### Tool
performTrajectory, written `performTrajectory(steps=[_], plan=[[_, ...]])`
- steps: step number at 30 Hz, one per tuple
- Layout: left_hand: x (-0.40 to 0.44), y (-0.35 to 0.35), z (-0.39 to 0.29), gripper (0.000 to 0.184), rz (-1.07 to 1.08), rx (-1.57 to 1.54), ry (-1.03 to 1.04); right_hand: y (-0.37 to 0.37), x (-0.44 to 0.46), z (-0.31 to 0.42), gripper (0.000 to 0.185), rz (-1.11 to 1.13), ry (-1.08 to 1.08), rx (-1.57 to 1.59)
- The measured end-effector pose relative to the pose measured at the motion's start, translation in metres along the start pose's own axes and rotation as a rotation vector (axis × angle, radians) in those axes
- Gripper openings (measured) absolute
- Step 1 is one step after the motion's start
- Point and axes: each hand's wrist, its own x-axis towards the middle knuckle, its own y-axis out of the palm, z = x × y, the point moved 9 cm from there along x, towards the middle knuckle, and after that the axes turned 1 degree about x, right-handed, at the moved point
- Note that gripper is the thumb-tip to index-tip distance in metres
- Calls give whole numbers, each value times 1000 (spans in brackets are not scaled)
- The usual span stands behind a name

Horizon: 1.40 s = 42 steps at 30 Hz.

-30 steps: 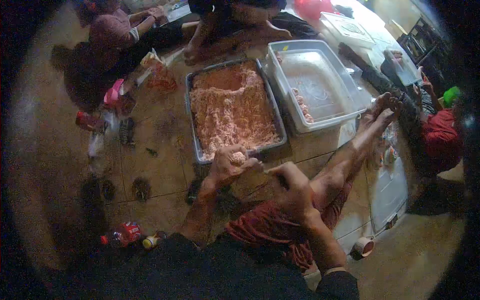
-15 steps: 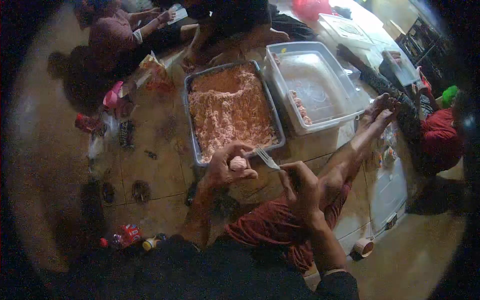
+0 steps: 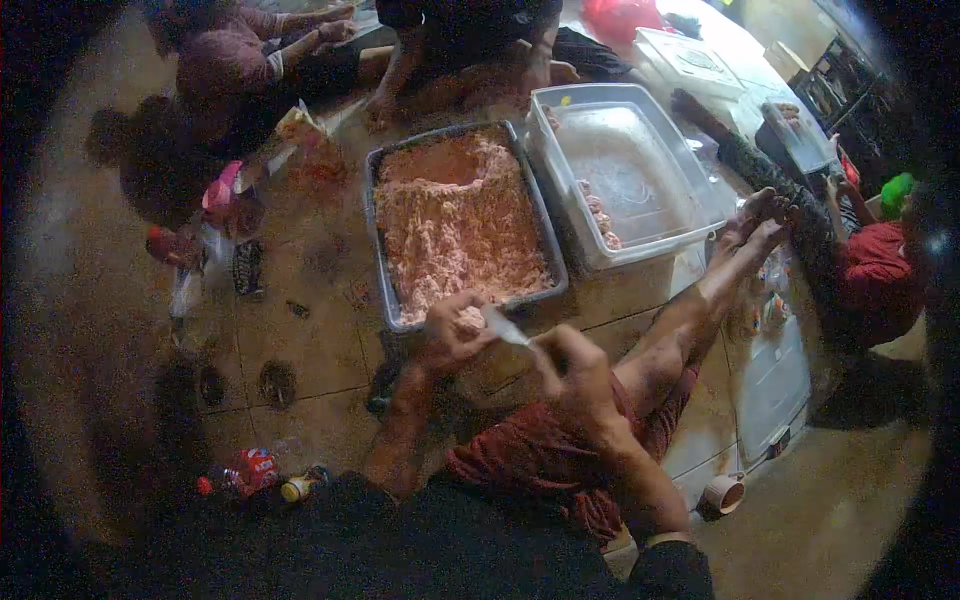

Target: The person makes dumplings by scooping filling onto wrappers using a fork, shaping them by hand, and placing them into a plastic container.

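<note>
Closer to the left hand [image 3: 452, 335] than half a second ago, the fork [image 3: 506, 327] has swung in so that its head, now blurred, is at the pink lump [image 3: 471, 317] held there.

Largest of the things nearby, the clear tub [image 3: 650, 190] stands on the tiled floor [image 3: 310, 350], mostly bare inside, with a few small lumps [image 3: 597, 215] along its near-left wall. Just beside it, the grey tray [image 3: 540, 205] is filled with a coarse pink mixture [image 3: 460, 235], scooped lower at the far end. Both hands work near the tray's front rim. The right hand [image 3: 578, 375] is closed around the fork's handle, the tool pointing toward the left hand. The left hand is half curled, thumb and fingers around the lump, which is partly hidden.

The step in hand looks to be working the lump with the fork; whether the tines press in or only touch its surface cannot be told. As a judgement, the next move calls for a steady left grip, loose enough not to crush something so soft, and light control of the fork, clear of the left fingers.
</note>
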Motion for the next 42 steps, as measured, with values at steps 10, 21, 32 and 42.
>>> performTrajectory(steps=[10, 21, 32, 42], plan=[[-36, -46, 38, 30, -90, -377, -465, 40, 16, -80, 11, 111, 42, -489], [-17, -11, 47, 80, -173, -643, -202, 30, 90, -57, 48, 182, 14, 21], [34, 19, -26, 97, -90, -750, -91, -91, 134, -62, 20, -71, 26, -241], [5, 33, -12, 47, 74, -508, -269, -120, 181, -190, 22, 337, 141, -540]])
